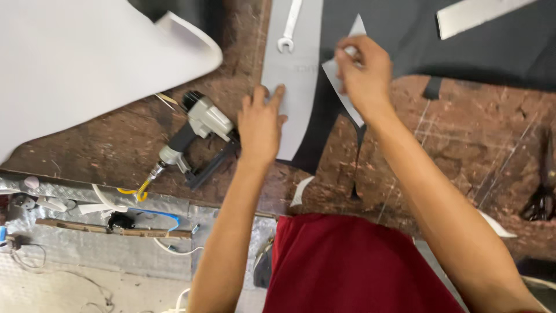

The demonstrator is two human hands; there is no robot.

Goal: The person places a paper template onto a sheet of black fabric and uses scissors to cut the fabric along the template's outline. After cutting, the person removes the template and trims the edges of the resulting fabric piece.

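Head view, looking down at a worn brown particle-board workbench (463,145). Left hand (260,124) lies palm down, fingers spread and extended, grasping nothing, fingertips pressing the left edge of a long grey curved template sheet (295,75) that runs from the far edge of the bench toward the near side, tapering to a point. Right hand (365,72) is further right and slightly farther away, fingers pinched closed on a small pale grey pointed strip of sheet material (341,87), holding it just beside the right edge of the grey template; the strip's tip sticks out beyond the fingers on the far side and its lower end shows below the wrist. Both pieces lie over black fabric (492,52) spread across the far right of the bench.

A silver open-ended spanner (288,29) rests on the far part of the grey template, well apart from both hands. A pale flat metal bar (480,14) lies on the black fabric at far right. Left of the left hand, near it, a grey and black pneumatic staple gun (200,136) lies on its side with a yellow coiled hose fitting (139,191) at its near end. A large white curled sheet (87,64) covers the far left. Person's dark red shirt (353,266) fills the near centre. Floor at near left has cables and a wooden strip (110,229).
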